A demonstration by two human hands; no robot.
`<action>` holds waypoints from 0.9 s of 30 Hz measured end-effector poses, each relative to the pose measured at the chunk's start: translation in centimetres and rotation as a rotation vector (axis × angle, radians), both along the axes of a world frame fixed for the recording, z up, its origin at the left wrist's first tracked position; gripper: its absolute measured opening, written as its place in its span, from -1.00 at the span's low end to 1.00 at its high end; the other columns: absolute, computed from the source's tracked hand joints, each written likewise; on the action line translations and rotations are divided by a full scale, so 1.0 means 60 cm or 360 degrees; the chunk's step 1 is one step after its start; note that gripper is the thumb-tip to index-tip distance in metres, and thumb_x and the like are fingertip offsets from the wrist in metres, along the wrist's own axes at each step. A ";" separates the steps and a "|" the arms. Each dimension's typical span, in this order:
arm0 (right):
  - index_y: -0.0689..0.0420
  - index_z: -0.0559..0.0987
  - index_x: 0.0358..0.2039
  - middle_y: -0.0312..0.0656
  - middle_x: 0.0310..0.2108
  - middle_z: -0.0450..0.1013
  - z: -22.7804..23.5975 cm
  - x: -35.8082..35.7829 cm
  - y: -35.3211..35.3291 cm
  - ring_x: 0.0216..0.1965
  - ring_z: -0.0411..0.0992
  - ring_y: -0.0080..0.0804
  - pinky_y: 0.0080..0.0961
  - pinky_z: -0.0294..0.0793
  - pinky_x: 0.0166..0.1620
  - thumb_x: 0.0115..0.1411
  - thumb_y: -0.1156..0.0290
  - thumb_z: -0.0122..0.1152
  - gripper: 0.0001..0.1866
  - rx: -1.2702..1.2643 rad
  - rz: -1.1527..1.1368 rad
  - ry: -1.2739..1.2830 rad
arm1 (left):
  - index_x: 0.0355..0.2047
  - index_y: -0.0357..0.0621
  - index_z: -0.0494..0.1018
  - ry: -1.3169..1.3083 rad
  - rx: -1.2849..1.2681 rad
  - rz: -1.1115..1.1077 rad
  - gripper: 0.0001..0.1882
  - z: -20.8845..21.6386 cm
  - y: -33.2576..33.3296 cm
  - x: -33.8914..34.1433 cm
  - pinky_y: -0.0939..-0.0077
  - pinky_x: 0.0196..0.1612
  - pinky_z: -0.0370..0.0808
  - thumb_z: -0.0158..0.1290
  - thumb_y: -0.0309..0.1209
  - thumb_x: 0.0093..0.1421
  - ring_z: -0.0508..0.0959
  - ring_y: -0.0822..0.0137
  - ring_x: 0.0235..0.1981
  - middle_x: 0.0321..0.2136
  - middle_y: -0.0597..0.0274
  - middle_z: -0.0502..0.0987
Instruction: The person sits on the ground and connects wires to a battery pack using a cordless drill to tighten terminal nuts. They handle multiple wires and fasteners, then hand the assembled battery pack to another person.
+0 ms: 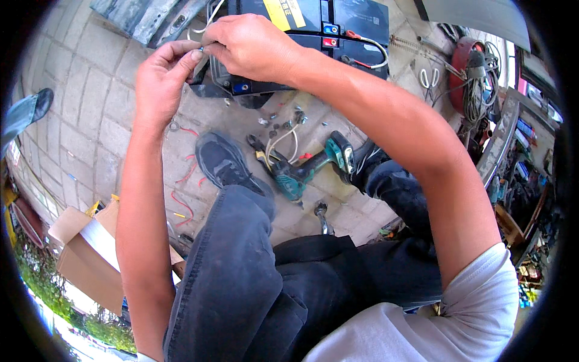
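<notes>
Above the edge of a black battery pack [362, 21], my two hands meet. The left hand [160, 78] pinches with thumb and forefinger at a small part, too tiny and too covered to name. My right hand [253, 48] has its fingers closed at the same spot, knuckles up, hiding what lies between them. A white cable [212, 13] runs up just beyond the right fingers. The battery carries blue and red terminals and a yellow label [284, 12]. A short white lead with red ends [384, 57] lies at its right side.
On the paving lie a teal cordless drill [295, 181], dark pliers [259, 148], loose bolts and nuts [298, 114] and red wire scraps [181, 199]. Scissors [429, 78] and a red reel [461, 66] lie right. A cardboard box [90, 265] stands left; another person's foot [42, 104] shows.
</notes>
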State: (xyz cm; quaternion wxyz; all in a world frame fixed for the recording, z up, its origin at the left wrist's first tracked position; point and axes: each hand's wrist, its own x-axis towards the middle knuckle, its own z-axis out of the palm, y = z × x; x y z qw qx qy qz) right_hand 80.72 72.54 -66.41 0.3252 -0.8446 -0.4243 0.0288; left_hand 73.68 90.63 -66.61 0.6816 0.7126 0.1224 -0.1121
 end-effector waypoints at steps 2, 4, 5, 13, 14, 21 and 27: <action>0.21 0.55 -0.47 -0.08 -0.50 0.50 0.008 -0.010 0.001 -0.42 0.50 -0.10 -0.32 0.49 -0.33 0.09 0.38 0.17 -0.85 -0.0007 -0.0142 0.0231 | -0.21 -0.28 0.52 -0.0091 0.0098 0.0027 -0.82 0.004 -0.012 -0.005 0.68 -0.40 0.33 0.11 -0.45 0.21 0.39 0.58 -0.47 -0.44 0.37 0.50; 0.27 0.55 -0.50 -0.07 -0.55 0.51 0.018 -0.023 0.002 -0.44 0.54 -0.16 -0.33 0.51 -0.31 0.06 0.43 0.12 -0.84 0.0001 -0.0319 0.0497 | -0.22 -0.26 0.53 -0.0193 0.0180 0.0052 -0.84 0.002 -0.021 -0.011 0.69 -0.39 0.34 0.12 -0.47 0.21 0.40 0.59 -0.46 -0.44 0.39 0.51; 0.29 0.56 -0.50 -0.08 -0.56 0.50 0.024 -0.025 0.004 -0.46 0.53 -0.21 -0.35 0.52 -0.33 0.08 0.45 0.12 -0.84 0.0052 -0.0417 0.0932 | -0.23 -0.26 0.53 -0.0220 0.0232 0.0043 -0.85 0.000 -0.021 -0.012 0.68 -0.37 0.35 0.11 -0.48 0.21 0.42 0.58 -0.43 -0.43 0.38 0.51; 0.24 0.51 -0.49 -0.21 -0.60 0.41 0.017 0.003 -0.002 -0.60 0.40 -0.43 -0.46 0.53 -0.41 0.22 0.47 0.12 -0.84 0.0448 -0.0874 0.3143 | -0.30 -0.32 0.51 -0.0515 0.0679 -0.0171 -0.90 0.005 -0.025 -0.020 0.61 -0.21 0.43 0.10 -0.53 0.19 0.49 0.51 -0.30 -0.34 0.32 0.53; 0.22 0.49 -0.46 -0.24 -0.59 0.39 0.011 0.004 -0.006 -0.57 0.39 -0.46 -0.45 0.53 -0.37 0.23 0.47 0.12 -0.87 0.0581 -0.0759 0.3330 | -0.29 -0.30 0.51 -0.0550 0.0650 -0.0133 -0.90 0.003 -0.027 -0.019 0.61 -0.25 0.43 0.10 -0.54 0.18 0.48 0.50 -0.34 -0.36 0.31 0.53; 0.25 0.53 -0.36 -0.16 -0.51 0.49 0.032 -0.032 -0.028 -0.52 0.46 -0.38 -0.45 0.53 -0.35 0.20 0.37 0.19 -0.82 0.0205 -0.0369 0.1656 | -0.25 -0.27 0.53 0.0031 -0.0021 0.0004 -0.85 -0.008 0.002 -0.014 0.64 -0.38 0.36 0.12 -0.49 0.19 0.42 0.53 -0.48 -0.43 0.35 0.51; 0.15 0.56 -0.34 -0.17 -0.41 0.43 -0.001 -0.032 -0.027 -0.36 0.47 -0.12 -0.33 0.50 -0.32 0.03 0.42 0.28 -0.83 0.0085 -0.0108 -0.0073 | -0.21 -0.27 0.53 0.0120 -0.0107 -0.0242 -0.79 -0.002 0.010 0.015 0.65 -0.42 0.34 0.12 -0.41 0.20 0.39 0.56 -0.51 -0.45 0.37 0.50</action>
